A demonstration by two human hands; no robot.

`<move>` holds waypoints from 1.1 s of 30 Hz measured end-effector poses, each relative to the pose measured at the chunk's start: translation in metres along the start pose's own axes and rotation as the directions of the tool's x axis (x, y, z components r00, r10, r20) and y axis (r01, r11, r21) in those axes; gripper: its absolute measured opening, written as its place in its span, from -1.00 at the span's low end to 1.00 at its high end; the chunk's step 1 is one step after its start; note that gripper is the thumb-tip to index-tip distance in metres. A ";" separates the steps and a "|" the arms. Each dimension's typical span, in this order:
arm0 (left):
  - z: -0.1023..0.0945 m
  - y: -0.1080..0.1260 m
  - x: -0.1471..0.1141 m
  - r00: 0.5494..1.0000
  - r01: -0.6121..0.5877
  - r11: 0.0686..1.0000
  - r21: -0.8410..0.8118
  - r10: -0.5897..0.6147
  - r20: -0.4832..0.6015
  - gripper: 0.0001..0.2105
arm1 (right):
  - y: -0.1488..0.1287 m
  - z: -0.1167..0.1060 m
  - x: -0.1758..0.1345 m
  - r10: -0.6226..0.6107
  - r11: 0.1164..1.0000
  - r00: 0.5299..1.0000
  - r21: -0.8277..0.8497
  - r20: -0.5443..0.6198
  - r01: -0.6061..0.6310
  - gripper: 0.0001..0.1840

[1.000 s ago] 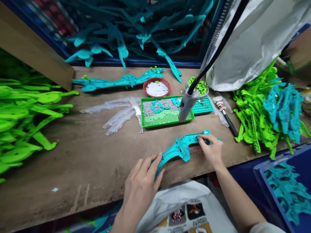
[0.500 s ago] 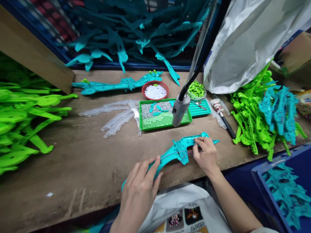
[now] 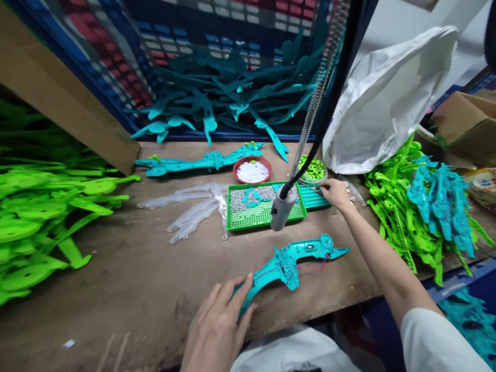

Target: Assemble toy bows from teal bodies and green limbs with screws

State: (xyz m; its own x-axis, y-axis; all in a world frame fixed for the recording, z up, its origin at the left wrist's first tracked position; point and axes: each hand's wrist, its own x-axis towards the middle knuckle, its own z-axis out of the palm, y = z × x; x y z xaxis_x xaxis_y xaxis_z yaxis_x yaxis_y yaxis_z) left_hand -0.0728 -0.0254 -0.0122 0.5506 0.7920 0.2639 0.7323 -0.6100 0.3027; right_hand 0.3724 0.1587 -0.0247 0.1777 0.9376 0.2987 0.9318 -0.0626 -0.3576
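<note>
My left hand (image 3: 221, 320) is wrapped over the near end of a turquoise plastic half-shell (image 3: 267, 267) lying on the bench, thumb on one side and fingers on the other. Thin red and purple wires (image 3: 306, 269) run across this shell, and a small dark piece sits in its far arm. Well away from it, my right hand (image 3: 336, 193) is at the right end of a turquoise ribbed tray (image 3: 318, 201). Its fingertips pinch the end of thin metal tweezers (image 3: 312, 187) that lie over this tray.
A green tray (image 3: 256, 218) holds screws and small turquoise pieces. Behind it stand a red basket (image 3: 268, 166) of white pieces and a bowl of lime pieces (image 3: 313, 170). A lamp-like grey head (image 3: 282, 209) hangs overhead. Lime shells pile up left (image 3: 42, 217) and right (image 3: 399, 222).
My right hand has left the turquoise shell and moved up and away to the tweezers on the ribbed tray. My left hand stays on the shell. The camera view has tilted up.
</note>
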 end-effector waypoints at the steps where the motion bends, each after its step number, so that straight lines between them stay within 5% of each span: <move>1: 0.000 -0.001 0.000 1.000 -0.002 1.000 -0.002 0.002 -0.003 -0.56 | 0.000 0.004 0.001 0.001 1.000 1.000 -0.016 0.010 -0.001 -0.76; 16: -0.009 0.005 0.002 0.996 0.063 0.996 -0.060 -0.059 0.065 -0.58 | -0.009 -0.005 0.000 0.205 0.970 0.977 -0.123 -0.056 -0.210 -0.72; 20: -0.010 0.005 0.003 0.994 0.071 0.995 -0.072 -0.064 0.089 -0.59 | -0.010 -0.034 -0.042 0.172 0.985 0.977 0.055 -0.127 -0.166 -0.75; 25: -0.011 0.003 0.005 0.995 0.062 0.993 -0.097 -0.055 0.079 -0.58 | -0.036 -0.062 -0.121 0.180 0.930 0.981 0.338 -0.078 -0.144 -0.84; 33: -0.014 0.009 0.001 0.996 0.059 0.996 -0.071 -0.054 0.074 -0.59 | -0.111 -0.057 -0.196 0.264 0.744 0.964 0.639 -0.014 -0.195 -0.86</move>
State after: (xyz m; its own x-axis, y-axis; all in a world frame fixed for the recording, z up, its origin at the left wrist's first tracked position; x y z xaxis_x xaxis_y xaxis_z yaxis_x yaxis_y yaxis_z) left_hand -0.0714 -0.0303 0.0038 0.5386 0.8235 0.1783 0.7335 -0.5624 0.3816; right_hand 0.2523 -0.0381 0.0067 0.4216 0.8831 0.2058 0.4565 -0.0106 -0.8897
